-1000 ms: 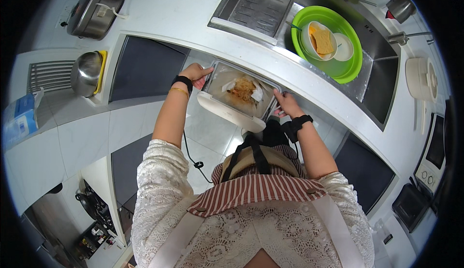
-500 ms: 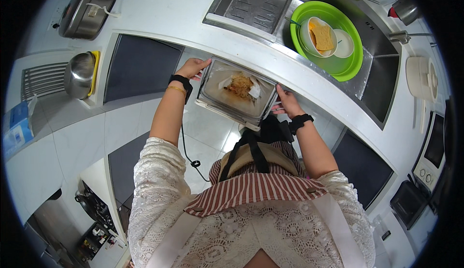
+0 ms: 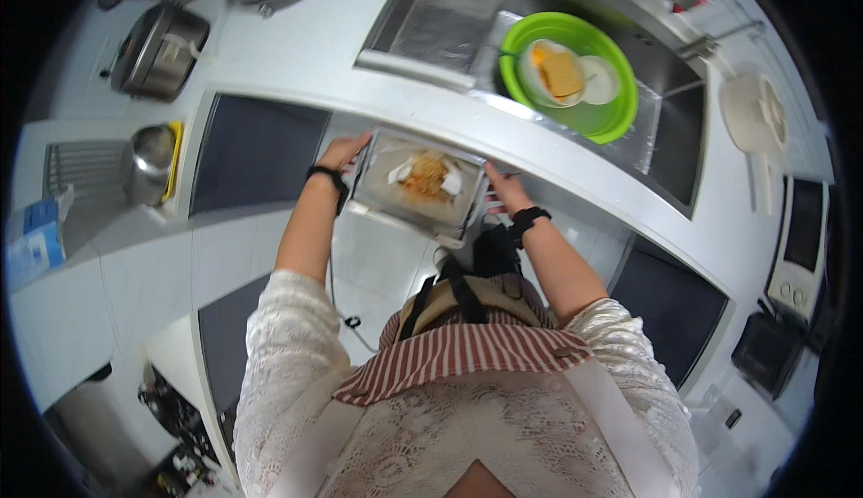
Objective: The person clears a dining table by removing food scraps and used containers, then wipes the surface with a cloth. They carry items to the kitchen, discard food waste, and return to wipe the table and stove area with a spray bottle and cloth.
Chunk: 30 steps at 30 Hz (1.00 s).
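- Shifted leftward in view since half a second ago, along with the counter (image 3: 270, 53) and sink (image 3: 676, 134); seen with a thinner strip of pale outer wall on the bin (image 3: 388, 217) than one second ago.
- Open-topped, boxy, dull grey-beige inside; holding a stringy orange-brown clump (image 3: 426, 177) with crumpled white scraps (image 3: 452, 182) against it.
- Facing upward at the mouth; long axis running left to right, slanting down rightward, roughly parallel to the counter's edge.
- Held before the counter, over glossy pale tiles (image 3: 382, 260).
- Clasped at opposite short sides by left hand (image 3: 343, 151) and right hand (image 3: 509, 191).
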Each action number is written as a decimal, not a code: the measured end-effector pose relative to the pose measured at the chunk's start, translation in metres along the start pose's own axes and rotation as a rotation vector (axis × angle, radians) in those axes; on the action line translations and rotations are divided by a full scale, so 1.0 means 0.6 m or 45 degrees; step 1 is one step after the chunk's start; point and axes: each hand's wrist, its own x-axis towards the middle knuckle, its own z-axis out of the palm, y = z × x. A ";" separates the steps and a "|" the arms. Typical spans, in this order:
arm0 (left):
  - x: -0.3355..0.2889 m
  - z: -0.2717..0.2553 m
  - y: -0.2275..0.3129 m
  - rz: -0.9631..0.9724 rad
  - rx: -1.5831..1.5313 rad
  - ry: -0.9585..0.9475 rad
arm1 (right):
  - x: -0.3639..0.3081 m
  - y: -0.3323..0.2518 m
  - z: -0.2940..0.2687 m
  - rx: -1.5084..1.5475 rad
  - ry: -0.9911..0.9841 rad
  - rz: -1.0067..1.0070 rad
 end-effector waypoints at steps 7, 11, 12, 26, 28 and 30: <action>-0.124 0.005 -0.152 -0.110 -0.722 0.262 | -0.065 0.091 -0.106 0.130 -0.081 -0.017; -0.193 0.085 -0.159 -0.110 -1.128 -0.212 | -0.091 0.137 -0.207 0.376 0.135 0.050; -0.208 0.101 -0.145 -0.084 -1.191 -0.287 | -0.096 0.144 -0.224 0.422 0.202 0.058; -0.195 0.199 -0.131 -0.202 -1.110 0.587 | -0.085 0.059 -0.189 1.209 -0.134 -0.312; -0.200 0.211 -0.121 -0.222 -1.546 0.078 | -0.082 0.055 -0.187 1.327 -0.151 -0.257; -0.205 0.218 -0.093 -0.060 -1.270 0.135 | -0.081 0.053 -0.186 1.431 -0.188 -0.222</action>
